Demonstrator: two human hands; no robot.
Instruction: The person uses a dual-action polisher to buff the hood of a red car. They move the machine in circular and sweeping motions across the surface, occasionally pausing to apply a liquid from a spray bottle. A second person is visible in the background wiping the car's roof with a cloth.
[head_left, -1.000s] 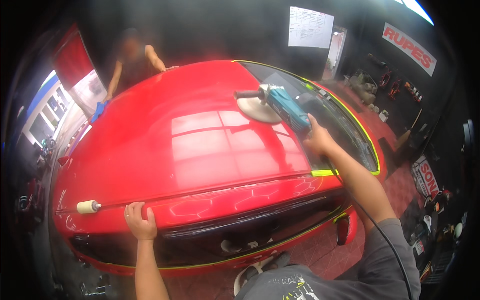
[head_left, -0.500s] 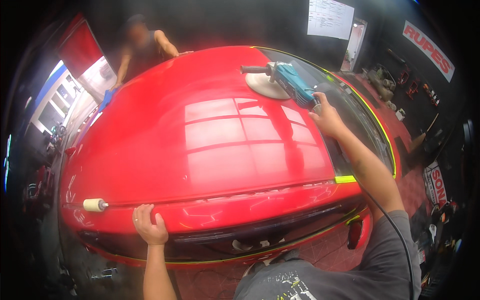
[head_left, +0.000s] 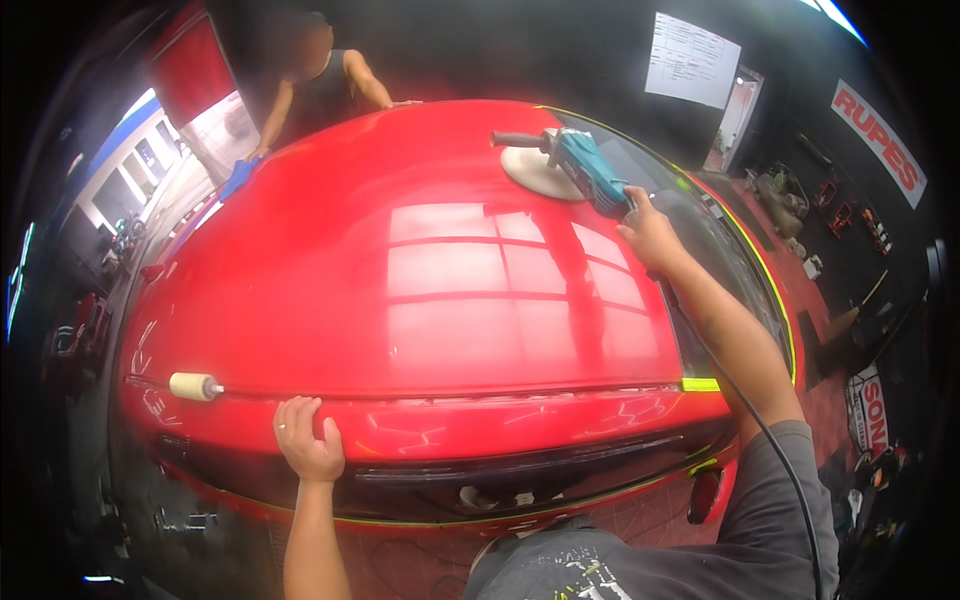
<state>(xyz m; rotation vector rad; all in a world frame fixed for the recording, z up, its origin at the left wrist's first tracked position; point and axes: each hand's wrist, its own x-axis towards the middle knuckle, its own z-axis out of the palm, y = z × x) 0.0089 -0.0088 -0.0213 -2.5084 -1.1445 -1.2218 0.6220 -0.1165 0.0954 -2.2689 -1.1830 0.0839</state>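
Observation:
My right hand (head_left: pixel 652 234) is closed round the rear handle of a teal polishing machine (head_left: pixel 592 172) with a grey body and a dark side handle. Its round off-white pad (head_left: pixel 536 174) lies on the glossy red car roof (head_left: pixel 290 290), close to the windshield side. A black power cord (head_left: pixel 765 425) trails back along my right arm. At the roof's near edge my left hand (head_left: pixel 310 440) rests on the red paint, its fingers stretched out and holding nothing. Left of it lies a pale yellow bottle (head_left: pixel 192 386) with a white nozzle.
Across the roof a co-worker (head_left: pixel 330 85) leans on the car, one hand on a blue cloth (head_left: pixel 238 180). Yellow-green tape (head_left: pixel 700 385) lines the windshield and side window edges. A side mirror (head_left: pixel 708 492) juts out at near right. Tools hang on the dark right wall (head_left: pixel 890 290).
The whole view has shifted a little to the right and tilted. The polisher stays at nearly the same spot on the roof, my grip unchanged. My left hand still rests at the edge.

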